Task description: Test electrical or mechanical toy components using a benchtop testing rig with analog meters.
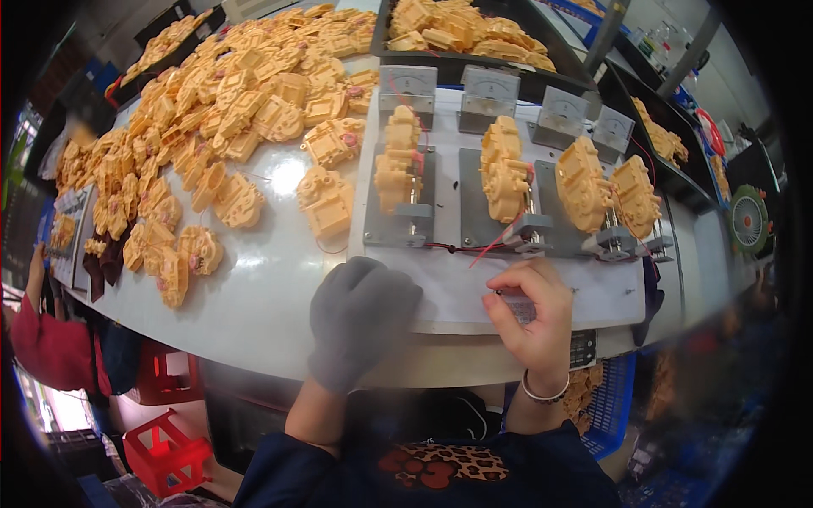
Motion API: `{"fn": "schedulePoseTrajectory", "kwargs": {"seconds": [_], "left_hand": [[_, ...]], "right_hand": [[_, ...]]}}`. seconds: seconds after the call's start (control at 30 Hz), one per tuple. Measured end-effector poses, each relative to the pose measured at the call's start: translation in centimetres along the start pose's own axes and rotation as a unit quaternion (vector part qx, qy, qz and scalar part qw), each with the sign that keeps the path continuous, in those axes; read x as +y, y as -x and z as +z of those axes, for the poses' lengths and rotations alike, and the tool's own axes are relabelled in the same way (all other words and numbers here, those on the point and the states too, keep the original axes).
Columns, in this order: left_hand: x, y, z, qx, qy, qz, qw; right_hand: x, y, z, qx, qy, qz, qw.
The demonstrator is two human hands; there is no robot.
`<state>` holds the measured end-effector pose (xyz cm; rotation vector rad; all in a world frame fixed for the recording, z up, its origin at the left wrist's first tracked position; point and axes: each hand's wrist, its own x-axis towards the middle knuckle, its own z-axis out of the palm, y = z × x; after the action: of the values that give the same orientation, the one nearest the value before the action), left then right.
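My left hand (pixel 357 320), in a grey glove, hovers at the front edge of the white board (pixel 440 315); it is smeared by motion and its fingertips are hidden. My right hand (pixel 538 317) is bare with a bracelet at the wrist. Its thumb and forefinger curl around a small metal switch (pixel 498 292) on the board. Beyond the hands, yellow plastic gearbox housings (pixel 398 161) (pixel 506 169) (pixel 584 184) (pixel 635 196) stand upright on grey metal fixtures (pixel 377 222). Analog needle meters (pixel 406 82) line up behind them. A red wire (pixel 500 241) trails from one housing.
A large heap of yellow housings (pixel 254 85) covers the left and back of the table. Black trays (pixel 576 72) with more housings stand behind and right. Below the table are a blue basket (pixel 622 398) and a red stool (pixel 169 449). Another person's sleeve (pixel 51 347) is far left.
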<state>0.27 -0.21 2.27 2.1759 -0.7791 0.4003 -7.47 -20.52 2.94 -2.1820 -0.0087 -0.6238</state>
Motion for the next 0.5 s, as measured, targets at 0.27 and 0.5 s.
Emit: {"fn": "schedulePoseTrajectory", "kwargs": {"seconds": [0.27,0.5], "left_hand": [[-0.33,-0.12,-0.96,-0.044,0.079,-0.094,0.991],[-0.01,-0.09,-0.36,-0.030,0.016,-0.085,0.996]], "right_hand": [[0.34,0.09,0.01,-0.005,0.001,-0.010,1.000],[0.35,0.10,-0.09,-0.019,0.009,-0.004,1.000]]}}
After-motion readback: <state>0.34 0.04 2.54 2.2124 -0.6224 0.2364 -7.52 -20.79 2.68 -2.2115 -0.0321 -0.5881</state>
